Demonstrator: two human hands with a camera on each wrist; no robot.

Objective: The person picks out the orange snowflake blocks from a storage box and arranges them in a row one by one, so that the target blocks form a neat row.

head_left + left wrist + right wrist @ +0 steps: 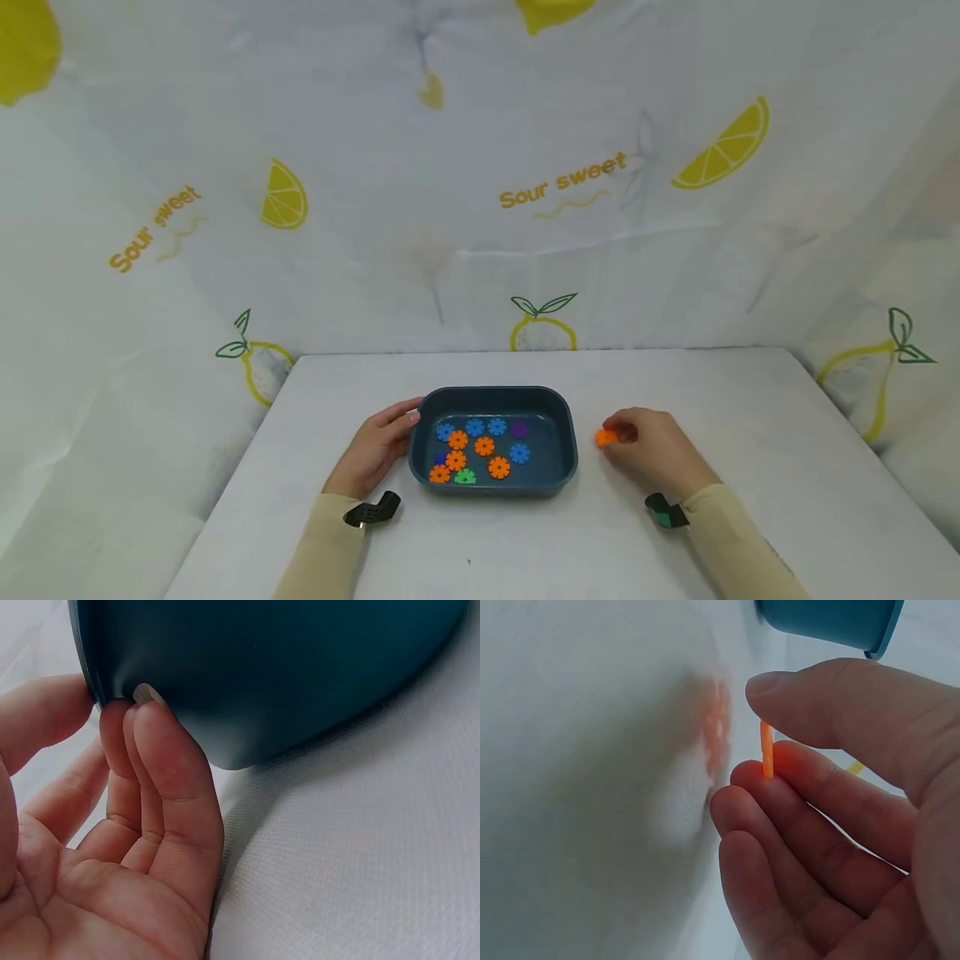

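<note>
A dark blue-teal rectangular tray [555, 442] stands on the table with several notched plastic discs inside, among them an orange disc [498, 467], a blue disc [520, 453], a purple disc [519, 429] and a partly visible green disc [465, 476]. My left hand [378, 446] holds the tray's left side; in the left wrist view the thumb meets the rim and bent fingers [172, 765] touch the wall. Right of the tray, my right hand [648, 442] pinches another orange disc [766, 750] between thumb and fingers, edge-on in the right wrist view, close to the tabletop.
The white-covered table [480, 550] carries the tray near its middle. Behind and at the sides hangs a white curtain [390, 167] printed with lemons and lettering. A black wrist strap piece [372, 509] sits at the left cuff, another strap piece [666, 511] at the right.
</note>
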